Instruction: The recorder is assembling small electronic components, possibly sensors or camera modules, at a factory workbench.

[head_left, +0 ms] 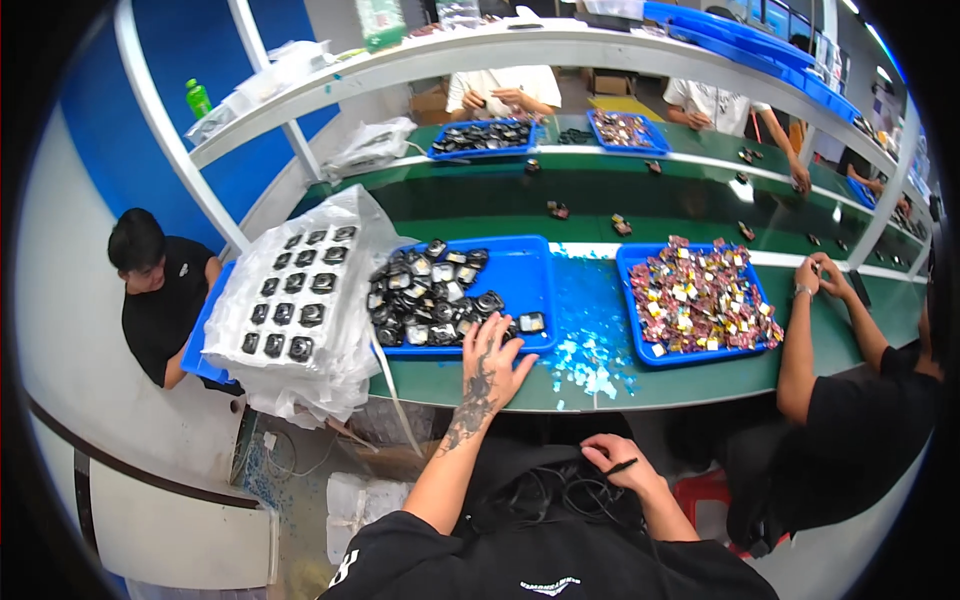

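Observation:
My left hand (pixel 490 358) lies with fingers spread at the near rim of a blue tray (pixel 527 272), its fingertips by a heap of small black square parts (pixel 430 292). A single black part (pixel 531 322) sits just right of those fingers, inside the tray. Lower down, close to my lap, my right hand (pixel 618 462) has curled fingers. A short dark stick-like thing (pixel 622 466) shows across it; what it is and whether the fingers hold it I cannot make out. Black cables (pixel 545 490) lie in my lap beside that hand.
Left stands a stack of white moulded trays (pixel 275 318) with rows of black parts, wrapped in plastic. Blue flakes (pixel 590 370) litter the green bench. A second blue tray (pixel 632 300) holds reddish parts. Co-workers sit right, left and opposite; a white-framed shelf (pixel 520 45) spans above.

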Motion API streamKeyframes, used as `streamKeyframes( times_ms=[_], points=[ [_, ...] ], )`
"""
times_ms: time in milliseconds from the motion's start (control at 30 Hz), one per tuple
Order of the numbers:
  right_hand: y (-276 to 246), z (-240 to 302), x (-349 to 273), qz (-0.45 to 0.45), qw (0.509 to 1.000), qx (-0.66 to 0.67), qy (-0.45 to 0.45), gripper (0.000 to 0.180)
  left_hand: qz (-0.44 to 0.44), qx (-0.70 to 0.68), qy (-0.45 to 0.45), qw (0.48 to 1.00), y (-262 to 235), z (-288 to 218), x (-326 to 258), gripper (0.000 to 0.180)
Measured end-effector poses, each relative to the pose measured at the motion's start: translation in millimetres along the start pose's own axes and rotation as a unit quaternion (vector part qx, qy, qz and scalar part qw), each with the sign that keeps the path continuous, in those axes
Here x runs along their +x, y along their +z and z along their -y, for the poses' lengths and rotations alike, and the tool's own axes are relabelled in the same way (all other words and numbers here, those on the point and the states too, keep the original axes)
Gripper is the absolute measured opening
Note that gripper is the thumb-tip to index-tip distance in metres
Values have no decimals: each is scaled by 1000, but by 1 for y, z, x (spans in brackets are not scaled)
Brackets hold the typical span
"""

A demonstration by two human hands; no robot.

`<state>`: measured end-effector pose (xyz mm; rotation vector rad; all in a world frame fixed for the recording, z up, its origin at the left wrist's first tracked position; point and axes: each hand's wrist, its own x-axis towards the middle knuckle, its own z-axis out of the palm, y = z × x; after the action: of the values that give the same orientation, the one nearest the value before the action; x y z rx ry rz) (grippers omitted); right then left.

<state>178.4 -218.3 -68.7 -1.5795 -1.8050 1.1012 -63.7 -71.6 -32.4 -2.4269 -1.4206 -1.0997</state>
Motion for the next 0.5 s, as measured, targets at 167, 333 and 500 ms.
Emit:
streamKeyframes(
  times_ms=[167,333,500],
  points=[
    [-5,-11,11,32,996,76,39,29,1,2,-4,1000,5,5,-2,28],
    [-24,-31,36,33,993,104,48,28,21,6,-20,1000,-10,-6,19,32],
    [-99,24,23,175,979,-97,-28,26,-20,-72,-38,996,-16,-1,17,24]
  ],
)
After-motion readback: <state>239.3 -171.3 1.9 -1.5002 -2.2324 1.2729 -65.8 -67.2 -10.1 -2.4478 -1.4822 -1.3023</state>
